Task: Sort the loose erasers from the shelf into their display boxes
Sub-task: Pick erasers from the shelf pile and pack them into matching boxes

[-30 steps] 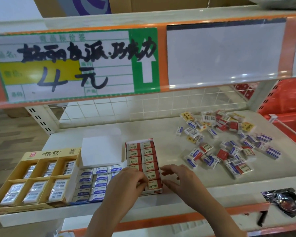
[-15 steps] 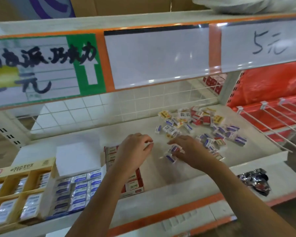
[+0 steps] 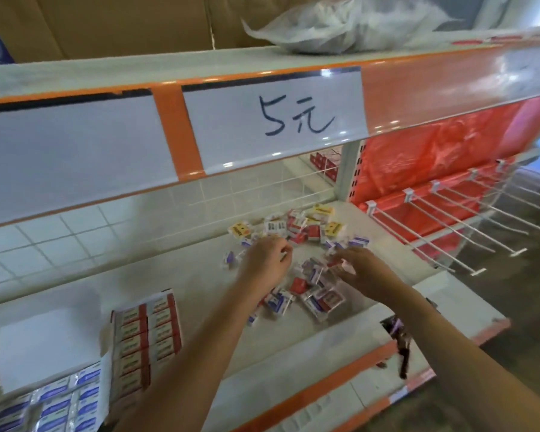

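— What sits nearest?

— The red display box (image 3: 147,335), full of rows, with the blue display box (image 3: 49,400) touching its left side.

— And the hands?

— Beyond the red display box, over the loose erasers (image 3: 306,294) scattered on the shelf (image 3: 200,285). The left hand (image 3: 264,265) hovers with fingers curled loosely; whether it pinches anything, I cannot tell. The right hand (image 3: 363,272) reaches with fingers spread, tips touching the pile — motion blur hides any grip.

— Farther?

— More erasers behind both hands, then the price label (image 3: 275,120) overhead.
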